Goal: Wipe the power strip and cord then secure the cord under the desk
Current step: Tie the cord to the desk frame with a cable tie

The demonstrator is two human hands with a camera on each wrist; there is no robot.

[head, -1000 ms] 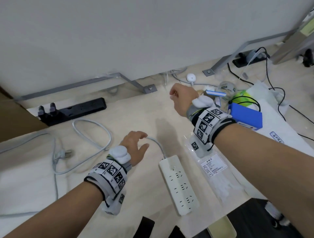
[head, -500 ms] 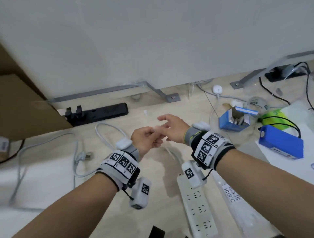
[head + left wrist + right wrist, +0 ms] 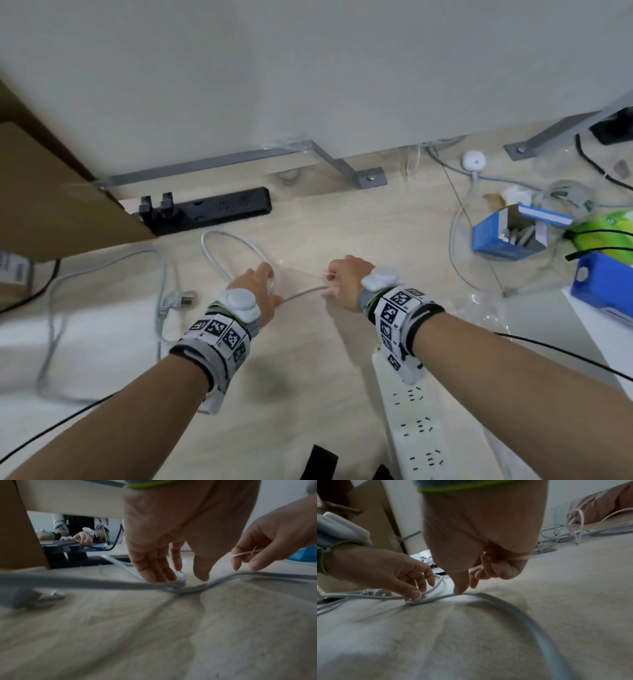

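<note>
A white power strip (image 3: 418, 431) lies on the pale wood floor under my right forearm. Its grey-white cord (image 3: 219, 263) (image 3: 522, 608) runs up from it and loops in front of my hands. My left hand (image 3: 274, 287) (image 3: 188, 576) (image 3: 421, 588) reaches down and pinches the cord (image 3: 85, 582) where the loop crosses itself. A hand's width to the right, my right hand (image 3: 329, 282) (image 3: 245, 561) (image 3: 471, 580) pinches a thin white cable tie (image 3: 243, 553) (image 3: 476, 568), with its thumb tip touching the cord.
A black power strip (image 3: 212, 209) lies by the desk panel, next to a brown cardboard box (image 3: 51, 188). A grey desk foot bracket (image 3: 342, 168) stands behind. Blue boxes (image 3: 507, 233) (image 3: 603, 291), loose cables and the cord's plug (image 3: 185, 298) lie around. Another person's hands (image 3: 84, 536) show beyond the desk.
My hands met in mid-air half a second ago. Now they are apart and down on the floor, the left on the cord loop, the right holding the cable tie.
</note>
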